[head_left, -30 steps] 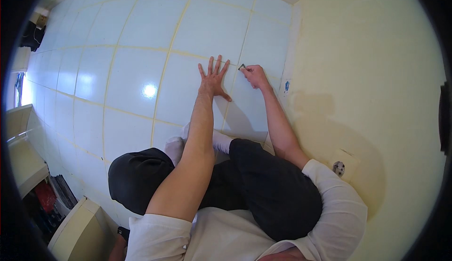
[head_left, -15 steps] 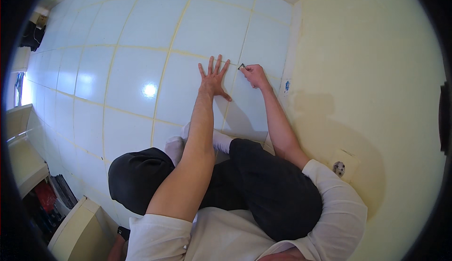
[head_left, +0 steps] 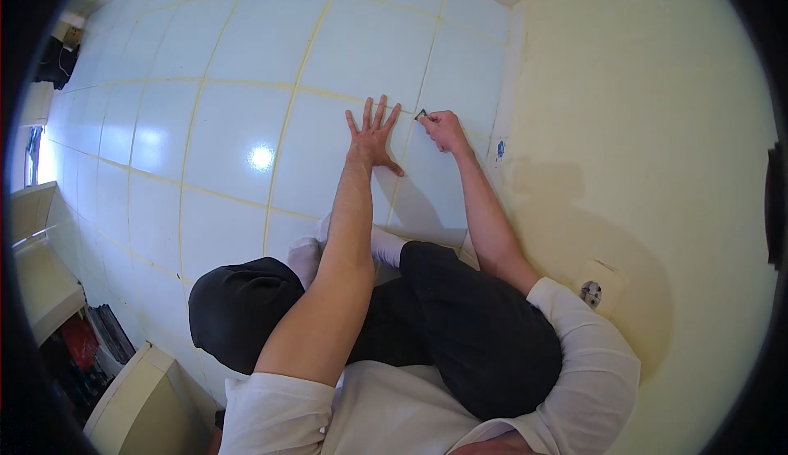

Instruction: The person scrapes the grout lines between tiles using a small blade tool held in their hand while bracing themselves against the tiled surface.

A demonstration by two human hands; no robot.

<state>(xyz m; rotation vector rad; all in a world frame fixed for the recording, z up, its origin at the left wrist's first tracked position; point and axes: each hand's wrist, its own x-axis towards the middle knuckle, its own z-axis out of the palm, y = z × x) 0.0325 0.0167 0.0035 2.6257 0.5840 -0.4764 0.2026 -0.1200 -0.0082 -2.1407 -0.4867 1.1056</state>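
My left hand (head_left: pixel 374 141) lies flat on the pale blue tiled floor (head_left: pixel 328 151), fingers spread, with nothing in it. To its right, my right hand (head_left: pixel 445 131) is closed around a small dark tool with a triangular tip (head_left: pixel 422 115). The tip meets the floor close to where the tile joints cross; part of the tool is hidden in my fingers, so its exact kind cannot be told. Next to the tip, the joint (head_left: pixel 426 69) running away from me looks thin and dark, while a joint (head_left: pixel 287 118) farther left is wide and yellow.
A cream wall (head_left: pixel 640 126) rises on the right, with a wall socket (head_left: pixel 591 292) low on it and a small blue mark (head_left: pixel 501 149) near the floor. My folded legs in black trousers (head_left: pixel 484 332) are beneath my arms. Shelves (head_left: pixel 49 291) with dark and red items stand at left.
My left hand has stayed in place, and the right hand with its tool has barely shifted. At the lower left, a dark object beside part of another arm has mostly slipped out of sight.
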